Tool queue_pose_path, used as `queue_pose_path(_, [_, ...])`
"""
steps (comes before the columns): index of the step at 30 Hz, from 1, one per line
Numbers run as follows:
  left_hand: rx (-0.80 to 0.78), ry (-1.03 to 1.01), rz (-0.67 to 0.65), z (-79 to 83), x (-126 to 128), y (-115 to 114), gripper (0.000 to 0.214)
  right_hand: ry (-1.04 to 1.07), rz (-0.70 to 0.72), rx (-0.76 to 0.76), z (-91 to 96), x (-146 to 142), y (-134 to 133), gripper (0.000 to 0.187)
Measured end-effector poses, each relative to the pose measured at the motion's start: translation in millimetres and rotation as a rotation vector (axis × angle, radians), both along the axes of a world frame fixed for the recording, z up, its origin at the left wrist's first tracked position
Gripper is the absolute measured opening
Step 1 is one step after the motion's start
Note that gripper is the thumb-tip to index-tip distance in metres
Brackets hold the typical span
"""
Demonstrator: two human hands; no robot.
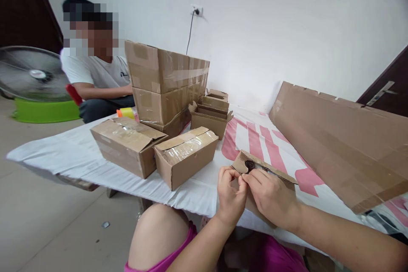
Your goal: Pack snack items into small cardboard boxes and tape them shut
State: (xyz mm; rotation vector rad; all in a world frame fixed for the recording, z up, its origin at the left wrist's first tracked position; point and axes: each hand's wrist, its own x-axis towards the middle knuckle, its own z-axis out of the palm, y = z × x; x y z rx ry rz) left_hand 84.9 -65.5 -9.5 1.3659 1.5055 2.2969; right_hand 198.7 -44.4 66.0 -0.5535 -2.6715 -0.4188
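A small brown cardboard box (267, 165) sits at the near edge of the cloth-covered table, partly open along its top. My left hand (230, 195) is closed at its near left corner, thumb and fingers pinching the flap. Right beside it, my right hand (272, 197) is also closed, its fingertips on the rim of the same box and almost touching the left thumb. Something dark (250, 165) shows through the gap under the lid; I cannot make out what it is. My hands hide most of the box's front.
Two taped boxes, one left (127, 136) and one nearer (188, 153), stand beside a wrapped stack of boxes (172, 76). Behind are open boxes (210, 121). A large cardboard sheet (338, 140) leans at right. A co-worker (95, 72) sits beyond the stack, near a fan (35, 74).
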Motion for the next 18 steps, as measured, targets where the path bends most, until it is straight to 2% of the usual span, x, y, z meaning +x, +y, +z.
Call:
queue_pose_path(5, [0.013, 0.015, -0.002, -3.1, -1.4, 1.9, 0.017, 0.013, 0.004, 0.007, 1.9, -1.3, -1.7, 0.025])
queue_pose_path(13, [0.054, 0.098, 0.081, -10.5, -11.3, 11.7, 0.019, 0.050, -0.018, -0.100, 8.2, 0.3, 2.6, 0.024])
queue_pose_path(18, [0.059, 0.071, 0.065, -11.3, -19.3, 15.9, 0.018, 0.089, -0.029, -0.177, 12.6, 0.5, 7.9, 0.025])
